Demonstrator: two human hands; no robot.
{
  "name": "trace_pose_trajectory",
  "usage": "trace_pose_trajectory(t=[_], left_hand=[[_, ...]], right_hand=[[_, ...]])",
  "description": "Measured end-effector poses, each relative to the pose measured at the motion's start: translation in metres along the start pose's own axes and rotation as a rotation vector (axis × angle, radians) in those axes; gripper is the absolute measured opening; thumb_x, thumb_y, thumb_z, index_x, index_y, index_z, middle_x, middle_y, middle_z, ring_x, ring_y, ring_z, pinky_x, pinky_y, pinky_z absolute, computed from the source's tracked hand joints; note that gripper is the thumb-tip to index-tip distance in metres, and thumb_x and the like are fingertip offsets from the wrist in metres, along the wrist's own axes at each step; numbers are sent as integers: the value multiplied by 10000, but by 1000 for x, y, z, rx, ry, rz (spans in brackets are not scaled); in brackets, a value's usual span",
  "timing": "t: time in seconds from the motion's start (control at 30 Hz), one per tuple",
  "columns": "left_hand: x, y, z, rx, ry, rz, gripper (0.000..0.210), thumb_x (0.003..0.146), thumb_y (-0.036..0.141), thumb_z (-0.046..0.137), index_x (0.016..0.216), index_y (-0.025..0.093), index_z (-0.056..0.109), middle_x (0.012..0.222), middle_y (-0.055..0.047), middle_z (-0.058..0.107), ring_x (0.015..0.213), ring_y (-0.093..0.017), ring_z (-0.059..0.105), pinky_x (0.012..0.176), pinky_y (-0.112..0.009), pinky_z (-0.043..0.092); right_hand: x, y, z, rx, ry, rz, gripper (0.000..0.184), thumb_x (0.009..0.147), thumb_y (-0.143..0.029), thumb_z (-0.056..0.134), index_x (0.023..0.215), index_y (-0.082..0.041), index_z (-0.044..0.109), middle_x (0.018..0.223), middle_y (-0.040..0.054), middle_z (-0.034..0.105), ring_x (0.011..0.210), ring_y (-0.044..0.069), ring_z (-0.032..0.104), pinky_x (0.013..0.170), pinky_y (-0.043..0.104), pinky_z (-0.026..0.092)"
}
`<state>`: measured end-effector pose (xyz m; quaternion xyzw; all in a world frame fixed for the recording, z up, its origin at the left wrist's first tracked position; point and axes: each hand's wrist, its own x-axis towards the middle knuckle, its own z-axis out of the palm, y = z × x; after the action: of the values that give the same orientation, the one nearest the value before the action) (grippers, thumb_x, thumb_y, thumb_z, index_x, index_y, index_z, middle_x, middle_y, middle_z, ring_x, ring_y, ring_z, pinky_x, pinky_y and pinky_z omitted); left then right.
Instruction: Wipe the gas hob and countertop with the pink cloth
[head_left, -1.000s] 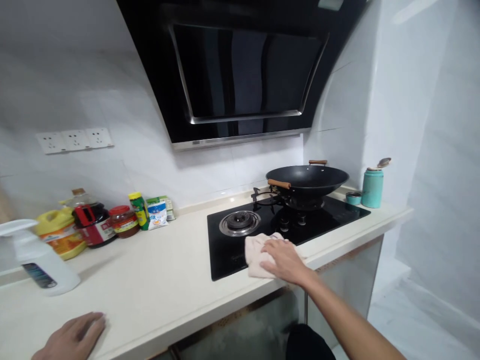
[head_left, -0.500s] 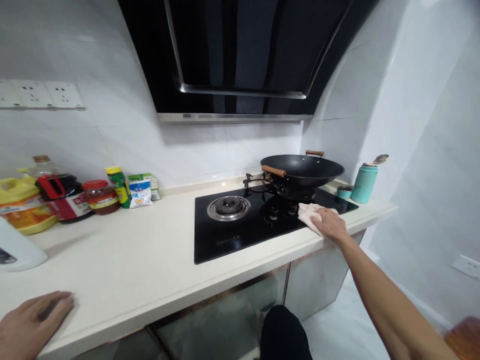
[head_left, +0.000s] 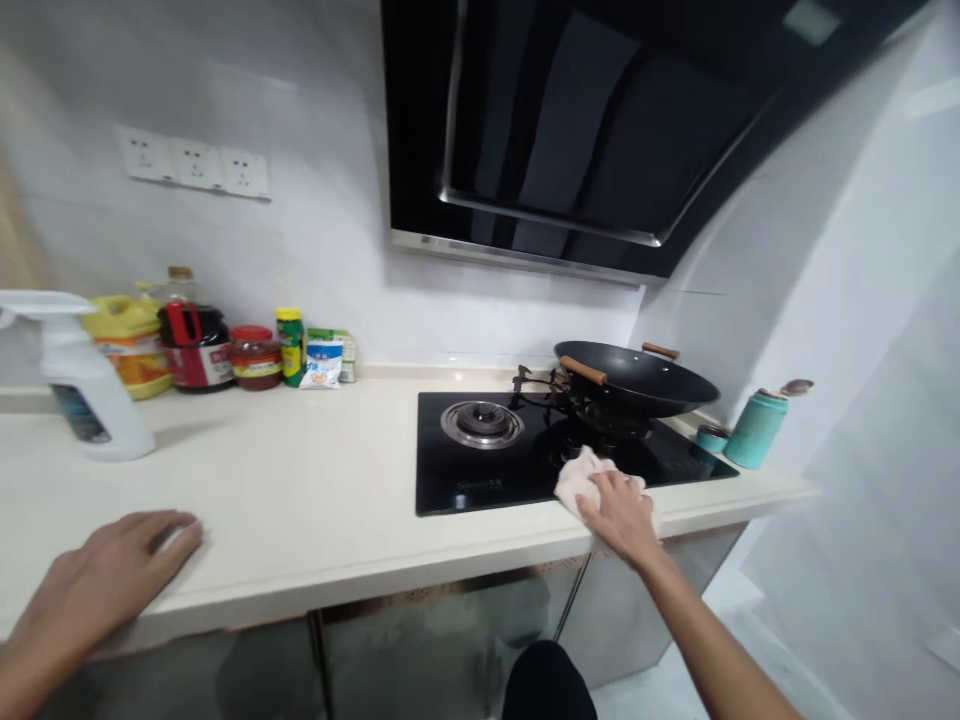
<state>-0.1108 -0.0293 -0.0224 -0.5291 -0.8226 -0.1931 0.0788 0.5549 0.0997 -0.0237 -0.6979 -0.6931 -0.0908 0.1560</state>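
Note:
My right hand [head_left: 621,512] presses a pale pink cloth [head_left: 579,478] against the front edge of the black glass gas stove [head_left: 525,482], its fingers on the cloth. The cloth covers some of the knobs. Behind it, a black wok [head_left: 637,378] with wooden handles sits on the right burner. The round left burner [head_left: 481,424] is bare, its pot support lying near the back of the stove. At the lower left my left hand [head_left: 124,565] rests on the white countertop [head_left: 300,500], fingers loosely bent, thumb apart, holding nothing.
A white spray bottle [head_left: 97,400] stands at left. Behind it are a yellow jug [head_left: 135,345], a dark bottle [head_left: 195,350], a red-lidded jar [head_left: 255,357], a green shaker [head_left: 291,347] and packets [head_left: 324,363]. A teal canister [head_left: 757,430] stands at right. The range hood [head_left: 555,130] overhangs the stove.
My right hand has slid the cloth leftward along the stove's front edge, toward the knobs. The view has turned left and tilted. My left hand still rests on the countertop.

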Motion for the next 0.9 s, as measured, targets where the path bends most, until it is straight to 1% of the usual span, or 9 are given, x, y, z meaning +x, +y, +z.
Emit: trace_pose_trajectory(t=[0.07, 0.2, 0.3, 0.4, 0.53, 0.63, 0.73, 0.83, 0.9], left_hand=[[-10, 16, -12, 67, -56, 23, 552, 926, 545, 403, 1188, 177, 719, 1344, -96, 676, 1223, -314, 576, 1019, -419, 414], [-21, 34, -26, 55, -85, 22, 538, 960, 507, 388, 1210, 148, 702, 1372, -119, 647, 1247, -311, 550, 1030, -411, 390], [-25, 38, -29, 31, -78, 20, 522, 967, 494, 387, 1194, 152, 709, 1364, -124, 646, 1252, -322, 543, 1021, -414, 387], [-28, 40, -31, 29, -64, 15, 512, 971, 482, 384, 1192, 156, 710, 1366, -130, 644, 1259, -325, 539, 1019, -418, 383], [-31, 42, -33, 36, -49, 43, 504, 976, 459, 366, 1184, 152, 707, 1344, -137, 654, 1257, -319, 545, 1013, -413, 386], [-31, 39, -30, 42, -33, 36, 473, 973, 435, 359, 1153, 176, 712, 1329, -117, 668, 1252, -311, 557, 1016, -416, 399], [-28, 36, -26, 64, -21, 4, 433, 933, 439, 409, 1137, 215, 718, 1333, -91, 673, 1267, -309, 562, 1035, -428, 417], [-30, 45, -26, 44, -14, -17, 440, 897, 447, 433, 1164, 244, 717, 1410, -92, 625, 1324, -310, 544, 1062, -455, 426], [-35, 64, -30, 5, 28, 18, 445, 894, 453, 437, 1182, 258, 716, 1462, -90, 589, 1362, -295, 521, 1103, -460, 403]], right_hand=[[-13, -42, -3, 26, -6, -116, 474, 940, -549, 445, 1287, -267, 601, 1399, 142, 524, 1232, 370, 460, 982, 550, 386], [-31, -128, -14, 114, -44, -369, 410, 949, -488, 472, 1265, -258, 597, 1362, 132, 547, 1207, 357, 456, 1015, 566, 340], [-42, -191, -25, 189, -107, -544, 383, 958, -475, 471, 1236, -244, 598, 1348, 125, 547, 1202, 362, 445, 1026, 578, 320], [-52, -247, -32, 246, -173, -700, 424, 977, -489, 434, 1277, -223, 573, 1359, 132, 534, 1247, 382, 416, 1044, 612, 292], [-58, -306, -33, 280, -238, -817, 490, 999, -488, 361, 1333, -180, 544, 1388, 165, 522, 1286, 397, 406, 1058, 653, 272], [-58, -336, -30, 335, -285, -859, 513, 979, -500, 387, 1356, -189, 543, 1408, 161, 520, 1292, 397, 424, 1061, 667, 288], [-54, -353, -31, 411, -321, -910, 504, 952, -498, 446, 1351, -213, 560, 1441, 140, 513, 1326, 388, 422, 1101, 681, 257], [-48, -351, -33, 541, -412, -970, 523, 912, -526, 542, 1355, -249, 565, 1519, 112, 459, 1409, 378, 366, 1155, 687, 188], [-42, -339, -33, 702, -461, -973, 545, 891, -513, 599, 1374, -264, 551, 1596, 99, 364, 1462, 333, 329, 1192, 608, 220]])
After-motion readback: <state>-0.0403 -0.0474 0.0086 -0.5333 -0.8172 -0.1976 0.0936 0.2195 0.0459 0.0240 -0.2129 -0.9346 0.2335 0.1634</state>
